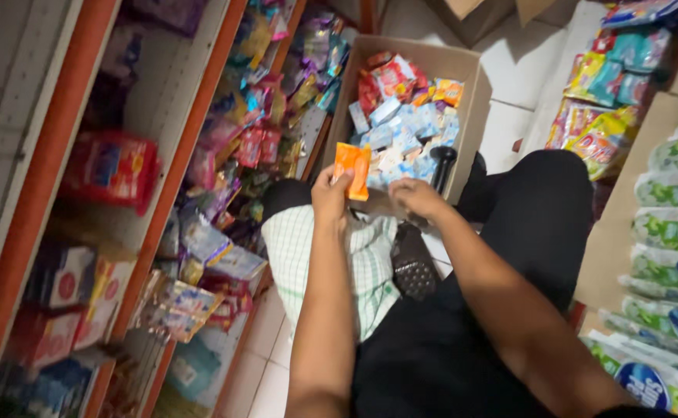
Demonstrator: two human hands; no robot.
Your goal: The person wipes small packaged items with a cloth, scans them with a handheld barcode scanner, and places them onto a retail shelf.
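My left hand [329, 195] holds a small orange packet [353, 170] upright above my lap. My right hand [415, 197] is close beside it, fingers curled, resting at the near edge of a cardboard box [474, 93]; whether it grips anything is not clear. The open box stands on the floor in front of my knees and holds several small packets [401, 124], mostly light blue and white, with red and orange ones at the far end. A black handle-like object [442, 161] stands in the box near my right hand.
Orange-edged shelves [176, 155] on the left hold many coloured snack packets and small boxes. On the right, stacked green and blue wrapped packs [676, 232] and more colourful packets [602, 85]. White tiled floor [269, 356]. A checked cloth [370, 263] lies over my lap.
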